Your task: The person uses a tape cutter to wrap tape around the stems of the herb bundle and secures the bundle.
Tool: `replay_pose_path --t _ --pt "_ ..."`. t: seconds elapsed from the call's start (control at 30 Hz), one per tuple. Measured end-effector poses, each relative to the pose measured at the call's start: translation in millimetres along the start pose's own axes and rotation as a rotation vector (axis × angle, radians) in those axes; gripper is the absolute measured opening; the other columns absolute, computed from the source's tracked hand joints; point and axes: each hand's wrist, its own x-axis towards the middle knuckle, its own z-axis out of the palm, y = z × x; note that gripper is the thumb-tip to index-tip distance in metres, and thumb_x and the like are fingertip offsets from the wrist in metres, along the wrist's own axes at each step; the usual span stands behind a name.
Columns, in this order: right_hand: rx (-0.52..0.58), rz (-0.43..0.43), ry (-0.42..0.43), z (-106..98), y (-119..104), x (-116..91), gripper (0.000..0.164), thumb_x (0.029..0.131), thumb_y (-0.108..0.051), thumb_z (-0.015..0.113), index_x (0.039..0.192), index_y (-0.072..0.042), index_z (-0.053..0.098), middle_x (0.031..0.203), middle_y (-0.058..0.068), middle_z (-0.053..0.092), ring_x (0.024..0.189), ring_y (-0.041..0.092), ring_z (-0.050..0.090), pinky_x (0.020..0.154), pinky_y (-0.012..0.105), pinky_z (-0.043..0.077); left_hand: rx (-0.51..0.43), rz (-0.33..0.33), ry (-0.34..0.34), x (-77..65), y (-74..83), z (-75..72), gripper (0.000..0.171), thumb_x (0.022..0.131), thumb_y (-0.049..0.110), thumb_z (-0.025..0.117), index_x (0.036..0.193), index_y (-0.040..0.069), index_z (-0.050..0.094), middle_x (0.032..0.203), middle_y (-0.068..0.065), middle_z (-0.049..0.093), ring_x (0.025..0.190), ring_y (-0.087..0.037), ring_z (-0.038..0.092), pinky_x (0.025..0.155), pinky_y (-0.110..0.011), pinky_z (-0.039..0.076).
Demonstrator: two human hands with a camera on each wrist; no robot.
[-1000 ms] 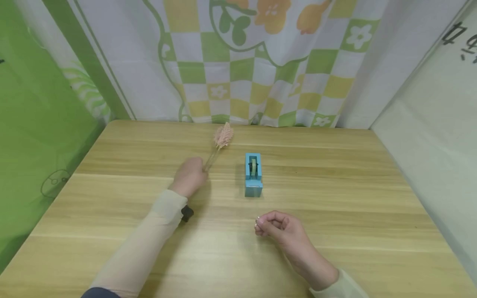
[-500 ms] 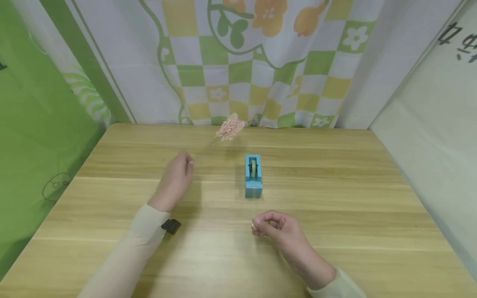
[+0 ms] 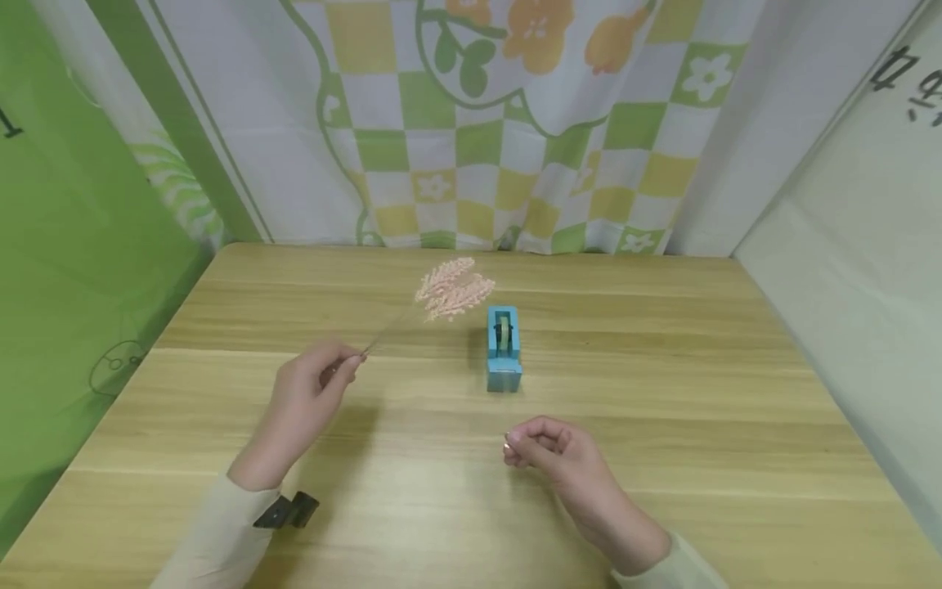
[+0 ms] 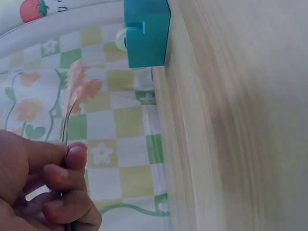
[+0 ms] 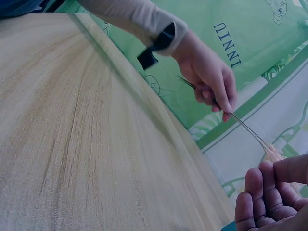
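My left hand (image 3: 305, 405) pinches the thin stems of two pink flower sprigs (image 3: 459, 296) between thumb and fingers. Their fluffy heads point up and away to the right, raised above the table. In the left wrist view the stems run through the curled fingers (image 4: 72, 178), and the lower ends show below that hand in the right wrist view. At the front, my right hand (image 3: 570, 470) has thumb and forefinger pinched on a tiny shiny piece (image 3: 507, 447), too small to identify. A blue tape dispenser (image 3: 504, 350) with a roll of tape stands between and beyond the hands.
The wooden table (image 3: 662, 368) reaches back to a checked curtain (image 3: 530, 164). A green cloth wall (image 3: 81, 245) borders the left side and a pale one (image 3: 846, 229) the right. A black strap piece (image 3: 287, 511) hangs at the left cuff.
My left hand has drawn back toward the front left with the pink flower sprigs, whose two heads have spread apart. The right hand and the tape dispenser stay in place.
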Motion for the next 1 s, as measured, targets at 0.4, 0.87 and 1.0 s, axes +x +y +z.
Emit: replay_pose_path --t 0.4,0.87,1.0 --pt "-0.001 -0.013 0.001 -3 -2 -1 0.023 0.101 -0.011 0.065 0.112 0.010 0.064 0.093 -0.002 0.077 0.089 0.008 0.072 0.091 0.024 0.060 -0.068 0.014 -0.159 -42.4 -18.3 -39.6 0.013 0.100 0.007 0.069 0.109 0.010 0.078 0.106 -0.006 0.080 0.091 0.003 0.068 0.079 -0.020 0.060" --pt "0.013 -0.017 0.001 -3 -3 -2 0.022 0.101 -0.011 0.066 0.111 0.008 0.064 0.092 -0.003 0.077 0.089 0.008 0.072 0.090 0.025 0.060 -0.051 0.106 -0.320 -56.0 -42.3 -42.7 0.012 0.094 0.008 0.076 0.094 0.020 0.079 0.090 0.008 0.077 0.084 0.005 0.062 0.075 -0.021 0.057" --pt "0.010 -0.014 0.011 -2 -4 -2 0.021 0.101 -0.011 0.066 0.110 0.007 0.065 0.091 -0.003 0.077 0.088 0.009 0.072 0.090 0.025 0.060 -0.033 0.134 -0.346 -49.1 -38.1 -36.3 0.011 0.096 0.011 0.075 0.093 0.021 0.078 0.088 0.010 0.076 0.081 0.006 0.060 0.074 -0.022 0.056"
